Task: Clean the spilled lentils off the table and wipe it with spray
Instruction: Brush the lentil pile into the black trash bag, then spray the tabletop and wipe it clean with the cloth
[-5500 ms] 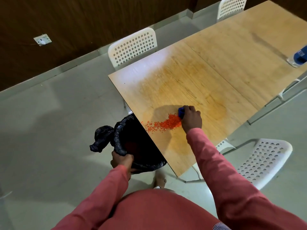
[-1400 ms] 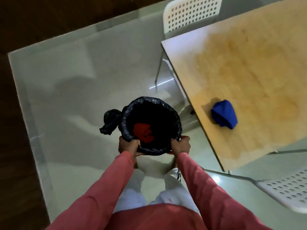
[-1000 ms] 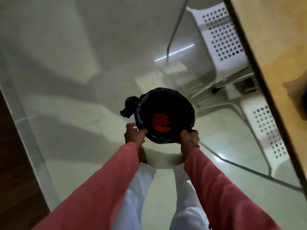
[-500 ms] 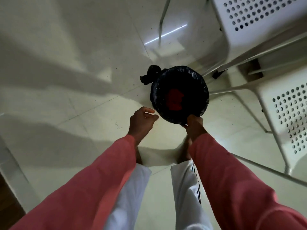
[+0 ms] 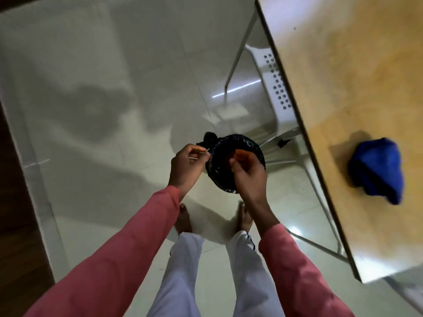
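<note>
On the pale tiled floor [image 5: 114, 65], just ahead of the person's bare feet, stands a small bin lined with a black bag [image 5: 219, 170], its knotted bag tail sticking out at the far left of the rim. A little of the red lentils [image 5: 225, 160] shows down inside it, mostly covered by the hands. Both hands hover above the bin and hold nothing: the left hand [image 5: 186, 167] sits over the bin's left rim with its fingers loosely curled, and the right hand [image 5: 248, 173] sits over the opening with fingers relaxed and slightly bent; whether either one touches the bag cannot be told. To the right, the wooden tabletop [image 5: 343, 76] runs along a dark straight edge from the top of the view down to a near corner at the lower right. A crumpled blue cloth [image 5: 377, 168] lies on it, a short way in from that edge and well apart from the bin. Under the tabletop's edge, a white perforated chair [image 5: 277, 92] is tucked in, and its thin metal legs slant down to the floor close behind and to the right of the bin. The floor to the left of the bin lies open as far as a pale skirting and a dark wooden wall [image 5: 13, 202] along the left side.
</note>
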